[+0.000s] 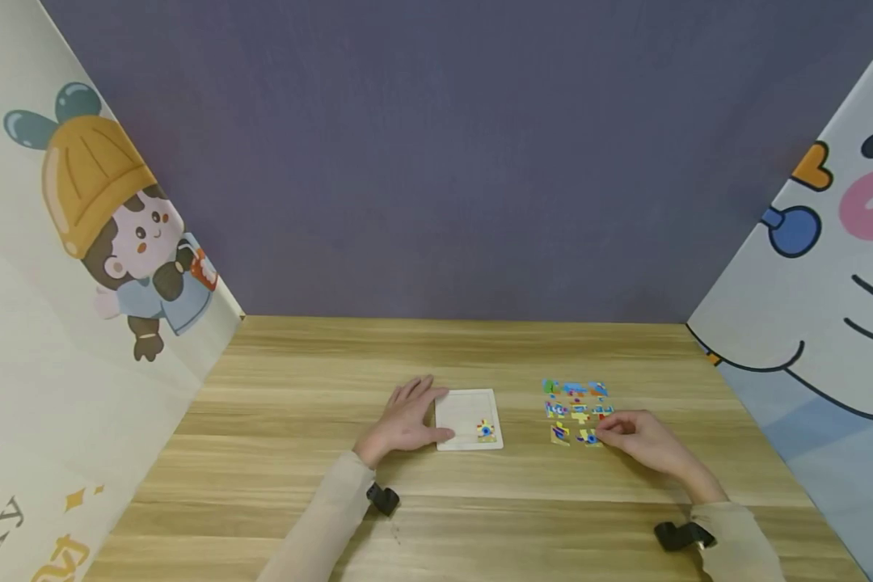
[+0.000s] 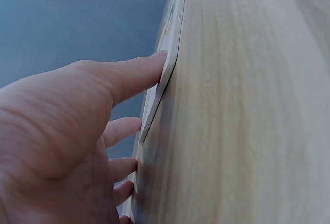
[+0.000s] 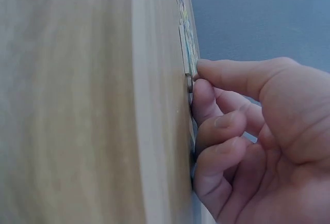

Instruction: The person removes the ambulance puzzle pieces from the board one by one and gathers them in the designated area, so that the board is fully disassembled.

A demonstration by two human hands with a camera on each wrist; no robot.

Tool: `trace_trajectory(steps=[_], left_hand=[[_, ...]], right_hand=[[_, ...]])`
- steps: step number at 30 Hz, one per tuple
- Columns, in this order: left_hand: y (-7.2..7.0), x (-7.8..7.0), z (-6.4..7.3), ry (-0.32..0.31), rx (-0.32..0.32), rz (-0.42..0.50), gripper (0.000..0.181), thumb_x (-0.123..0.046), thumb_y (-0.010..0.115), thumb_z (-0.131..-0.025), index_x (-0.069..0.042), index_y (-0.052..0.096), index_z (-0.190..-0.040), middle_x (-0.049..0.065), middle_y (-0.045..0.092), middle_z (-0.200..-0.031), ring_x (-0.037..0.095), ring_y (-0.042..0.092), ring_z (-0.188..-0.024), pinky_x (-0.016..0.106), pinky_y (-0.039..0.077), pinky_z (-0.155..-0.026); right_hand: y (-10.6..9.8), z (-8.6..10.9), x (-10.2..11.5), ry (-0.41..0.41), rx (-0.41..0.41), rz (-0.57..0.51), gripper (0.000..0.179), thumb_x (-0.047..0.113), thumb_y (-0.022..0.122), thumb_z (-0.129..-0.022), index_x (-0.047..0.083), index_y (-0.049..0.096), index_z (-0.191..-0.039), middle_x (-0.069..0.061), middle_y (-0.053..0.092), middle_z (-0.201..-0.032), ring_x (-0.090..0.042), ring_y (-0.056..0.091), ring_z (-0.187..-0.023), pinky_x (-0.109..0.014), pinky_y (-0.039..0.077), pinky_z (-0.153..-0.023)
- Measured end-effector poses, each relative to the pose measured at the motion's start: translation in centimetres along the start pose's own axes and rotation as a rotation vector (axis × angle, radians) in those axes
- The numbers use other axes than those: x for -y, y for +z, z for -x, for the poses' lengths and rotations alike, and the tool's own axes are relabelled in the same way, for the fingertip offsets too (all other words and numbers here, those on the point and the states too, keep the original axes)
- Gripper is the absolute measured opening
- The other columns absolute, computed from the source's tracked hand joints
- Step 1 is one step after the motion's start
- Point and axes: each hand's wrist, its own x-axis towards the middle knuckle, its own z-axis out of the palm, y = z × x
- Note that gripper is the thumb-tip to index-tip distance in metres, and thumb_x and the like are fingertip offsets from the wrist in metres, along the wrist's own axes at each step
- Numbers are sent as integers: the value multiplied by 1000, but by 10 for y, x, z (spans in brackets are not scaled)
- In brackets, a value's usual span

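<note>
A pale square puzzle tray [image 1: 461,416] lies flat on the table, with one colorful jigsaw piece [image 1: 486,430] in its near right corner. At the tray's left side rests my left hand [image 1: 407,420], thumb and index finger spread over its near and far left corners. In the left wrist view, the thumb [image 2: 139,72] presses the tray's edge [image 2: 165,79]. Right of the tray lie several loose jigsaw pieces [image 1: 575,388] in rows. My right hand [image 1: 643,440] pinches the near right jigsaw piece [image 1: 589,437] by its edge; the fingertips partly hide it.
Wood-grain table [image 1: 320,356] surrounds the tray and pieces. A dark wall panel [image 1: 466,162] rises behind it, with cartoon-printed panels on the left [image 1: 44,323] and right [image 1: 844,323]. A black wrist device [image 1: 383,499] sits at the left sleeve, another device [image 1: 684,536] at the right.
</note>
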Motion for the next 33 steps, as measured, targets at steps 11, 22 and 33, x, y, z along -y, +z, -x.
trace_trajectory(steps=[11,22,33], left_hand=[[-1,-3,0,1,16,-5,77,-43,75,-96,-9,47,-159,23,23,-176,47,15,-164,68,5,-132],[-2,-5,0,-5,17,-9,75,-40,75,-97,-9,47,-159,24,22,-176,47,14,-164,68,5,-132],[-4,-5,1,-33,29,-11,76,-45,74,-98,-16,46,-162,19,21,-177,43,12,-165,65,4,-134]], right_hand=[[2,0,3,22,-2,-17,31,30,70,-104,3,75,-118,-5,76,-103,-11,63,-88,-24,50,-73],[15,-8,19,-41,16,-64,25,29,71,-103,8,76,-115,-3,75,-97,-8,63,-82,-23,50,-72],[27,-17,35,-92,21,-126,19,21,73,-101,5,73,-110,-6,72,-91,-9,61,-73,-24,49,-65]])
